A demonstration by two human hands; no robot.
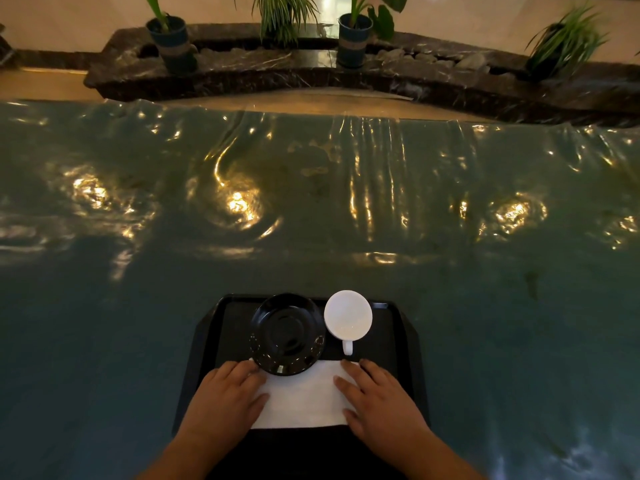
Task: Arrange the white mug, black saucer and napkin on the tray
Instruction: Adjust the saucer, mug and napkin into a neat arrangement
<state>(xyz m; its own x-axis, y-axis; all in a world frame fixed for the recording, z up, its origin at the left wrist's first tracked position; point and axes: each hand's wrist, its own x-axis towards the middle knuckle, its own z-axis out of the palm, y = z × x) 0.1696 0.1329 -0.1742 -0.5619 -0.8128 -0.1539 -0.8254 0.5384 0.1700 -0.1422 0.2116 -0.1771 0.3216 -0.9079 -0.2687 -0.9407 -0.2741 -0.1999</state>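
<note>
The near edge of the black rectangular plastic tray (398, 327) is lost behind the person's forearms and the dark strip at the bottom, and both arms are cut off by the frame. The room is dim; warm lamp glare scatters over the wrinkled clear plastic sheet covering the teal worktop (138, 323), so the surface itself is hard to read. The far rim of the white folded napkin (304, 396) is hidden under the glossy black round saucer (287, 334), whose near edge overlaps it.

There is one tray, one saucer, one napkin and one white ceramic mug (348, 318), all on the tray. The mug stands upright just right of the saucer, nearly touching it, its handle pointing toward the person. Beyond the worktop, four potted green plants (353, 36) line a dark marble ledge (242, 67).

The left hand (228, 400) lies palm down on the napkin's left end, fingers spread flat and gripping nothing, the fingertips close by the saucer's rim. The right hand (377, 400) mirrors it on the right end, fingers extended and pressed flat on the cloth, its index fingertip close below the mug handle.
</note>
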